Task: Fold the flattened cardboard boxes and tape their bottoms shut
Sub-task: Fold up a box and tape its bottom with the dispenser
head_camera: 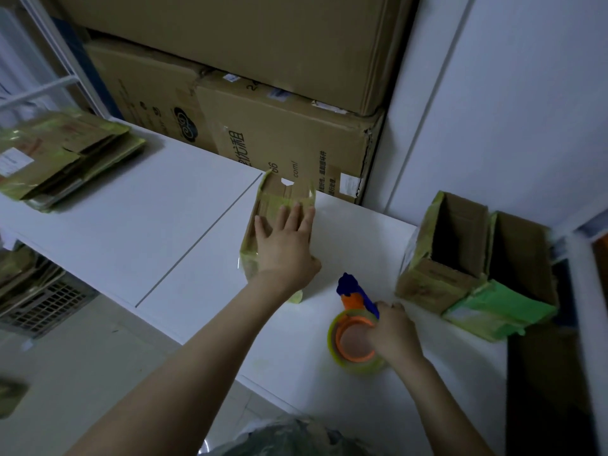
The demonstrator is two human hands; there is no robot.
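Note:
A small cardboard box (279, 195) with yellowish-green tape on its edges stands on the white table (184, 205) at centre. My left hand (285, 241) lies flat on its top with fingers spread and straight. To the right, my right hand (393, 330) grips a tape dispenser (357, 320), an orange and blue holder with a roll of clear yellowish tape, which rests on the table. A stack of flattened cardboard boxes (62, 156) lies at the table's far left.
Two folded boxes (477, 258) stand open-topped at the table's right edge, against the white wall. Large brown cartons (289, 133) are stacked behind the table. A grey crate (42, 304) sits on the floor at left. A plastic bag (289, 436) shows at the bottom edge.

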